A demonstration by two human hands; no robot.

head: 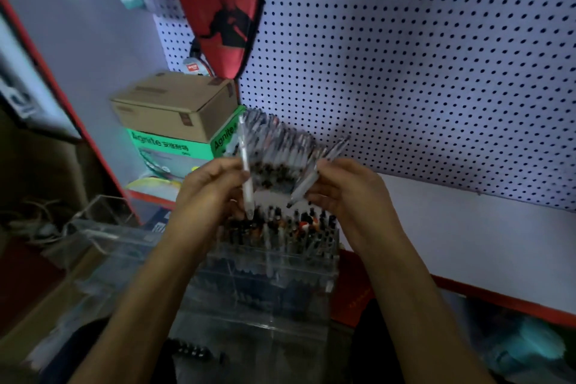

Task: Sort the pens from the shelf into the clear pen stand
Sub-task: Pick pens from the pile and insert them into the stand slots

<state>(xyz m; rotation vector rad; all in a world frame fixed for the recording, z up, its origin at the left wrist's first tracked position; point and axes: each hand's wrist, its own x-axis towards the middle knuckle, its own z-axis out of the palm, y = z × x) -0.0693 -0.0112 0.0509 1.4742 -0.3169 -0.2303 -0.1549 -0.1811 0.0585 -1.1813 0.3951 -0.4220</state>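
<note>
Head view looks down on two bare hands held close together over a clear pen stand (pixel 274 262) that sits in front of the shelf (pixel 467 243). The left hand (pixel 212 187) has its fingers curled round a white pen (pixel 244 165), held nearly upright with the tip pointing down, just above the pens already standing in the back row of the stand. The right hand (pixel 346 187) pinches a grey pen (pixel 314 174), tilted, its tip aimed down toward the same row. Between the hands stands a blurred packet of pens (pixel 280 153); I cannot tell whether either hand also steadies it. The stand looks well filled at the back, so I judge the job to be some way along, at the step of dropping pens into slots. Next, each tip has to find a free gap among the crowded tops, then go straight down without knocking its neighbours. A cardboard box (pixel 174 106) sits on a green box (pixel 174 145) at the left, before the pegboard (pixel 405 72).
</note>
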